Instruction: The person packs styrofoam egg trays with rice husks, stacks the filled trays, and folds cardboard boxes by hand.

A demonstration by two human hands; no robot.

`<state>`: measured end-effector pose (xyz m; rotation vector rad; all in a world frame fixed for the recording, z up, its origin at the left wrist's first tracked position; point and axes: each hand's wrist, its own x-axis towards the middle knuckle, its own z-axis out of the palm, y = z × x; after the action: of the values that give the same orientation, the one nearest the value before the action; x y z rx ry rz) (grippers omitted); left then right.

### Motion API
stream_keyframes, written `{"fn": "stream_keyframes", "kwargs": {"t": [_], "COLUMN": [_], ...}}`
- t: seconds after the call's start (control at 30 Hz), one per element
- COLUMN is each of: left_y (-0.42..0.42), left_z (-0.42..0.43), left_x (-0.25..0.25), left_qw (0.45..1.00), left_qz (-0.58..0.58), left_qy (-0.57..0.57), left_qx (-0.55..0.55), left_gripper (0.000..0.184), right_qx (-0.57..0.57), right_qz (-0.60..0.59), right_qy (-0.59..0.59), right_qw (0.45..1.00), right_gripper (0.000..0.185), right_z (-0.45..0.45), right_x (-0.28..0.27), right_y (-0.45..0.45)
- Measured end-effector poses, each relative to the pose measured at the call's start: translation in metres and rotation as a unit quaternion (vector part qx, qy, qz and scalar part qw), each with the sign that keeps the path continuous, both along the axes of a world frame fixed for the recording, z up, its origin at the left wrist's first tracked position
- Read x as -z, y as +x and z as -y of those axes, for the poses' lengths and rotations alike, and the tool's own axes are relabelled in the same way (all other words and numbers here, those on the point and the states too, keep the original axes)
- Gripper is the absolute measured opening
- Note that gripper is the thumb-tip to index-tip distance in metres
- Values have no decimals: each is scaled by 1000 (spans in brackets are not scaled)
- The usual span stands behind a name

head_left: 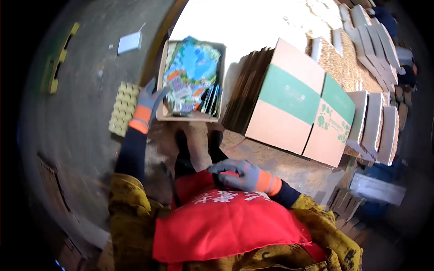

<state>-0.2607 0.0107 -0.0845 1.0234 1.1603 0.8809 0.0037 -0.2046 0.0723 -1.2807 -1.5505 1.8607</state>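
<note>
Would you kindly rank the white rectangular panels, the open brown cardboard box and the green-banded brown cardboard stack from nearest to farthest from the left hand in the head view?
From the grey-and-orange gloved left hand:
1. Open brown cardboard box, immediately right.
2. Green-banded brown cardboard stack, right of the box.
3. White rectangular panels, beyond the stack, farther right.
</note>
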Motion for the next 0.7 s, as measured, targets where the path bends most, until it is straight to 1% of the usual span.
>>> {"fn": "stream_keyframes", "kwargs": {"t": [0.03, 0.07, 0.1, 0.13, 0.17, 0.2, 0.23, 0.27, 0.3, 0.33, 0.37, 0.4, 0.43, 0.47, 0.5, 0.53, 0.57, 0.6, 0.63, 0.7], "left_y": [-2, -9, -7, -7, -10, -24, -45, -40, -50, -61, -74, -86, -91, -92, -90, -77, -65, -34, -14, 19], "left_z": [1, 0, 6, 10, 13, 19, 24, 43, 60, 74, 94, 123, 155, 189, 221, 245, 269, 283, 300, 312], "left_x": [-7, -6, -18, -28, -30, -23, -2, -14, 7, 41, 91, 149, 203, 257, 302, 309, 316, 295, 318, 368], "left_qw": [996, 987, 981, 973, 985, 986, 977, 964, 952, 933, 923, 904, 896, 866, 813, 845, 863, 903, 910, 941], "left_qz": [-55, -139, -167, -194, -105, -14, 107, 16, 67, 120, 167, 211, 333, 448, 554, 478, 404, 121, 152, 82], "left_qy": [53, 67, 89, 115, 137, 158, 163, 213, 203, 193, 123, 49, -17, -79, -135, -202, -272, -338, -300, -257], "left_qx": [36, 56, 48, 42, -4, -50, -89, -159, -219, -278, -323, -369, -292, -205, -113, -127, -134, -234, -243, -207], "left_gripper": [55, 51, 48, 44, 41, 38, 35, 36, 35, 35, 35, 35, 34, 34, 33, 33, 33, 33, 32, 40], "right_qx": [48, 74, 145, 163, 123, 108, 86, 65, 61, 58, 126, 156, 227, 298, 279, 256, 212, 229, 246, 266], "right_qz": [-74, -78, -114, -53, 90, 172, 179, 188, 217, 246, 218, 208, 177, 145, 212, 279, 353, 366, 377, 381], "right_qy": [-156, -142, -217, -204, -185, -94, -47, 0, -19, -35, -123, -122, -182, -238, -197, -155, -63, -18, 13, 70], "right_qw": [984, 984, 959, 964, 971, 975, 979, 980, 974, 967, 960, 958, 940, 913, 916, 912, 909, 902, 893, 883], "right_gripper": [30, 29, 30, 29, 30, 31, 33, 35, 37, 40, 42, 48, 53, 58, 64, 69, 73, 76, 78, 89], "right_z": [15, 26, 42, 57, 58, 68, 72, 73, 73, 70, 68, 67, 63, 56, 49, 43, 34, 18, 3, -35], "right_x": [40, 79, 115, 152, 167, 188, 210, 231, 251, 270, 286, 316, 330, 345, 371, 401, 419, 425, 444, 466], "right_y": [1, 5, 10, 18, 35, 39, 46, 54, 56, 54, 52, 57, 59, 60, 69, 82, 91, 91, 103, 108]}}
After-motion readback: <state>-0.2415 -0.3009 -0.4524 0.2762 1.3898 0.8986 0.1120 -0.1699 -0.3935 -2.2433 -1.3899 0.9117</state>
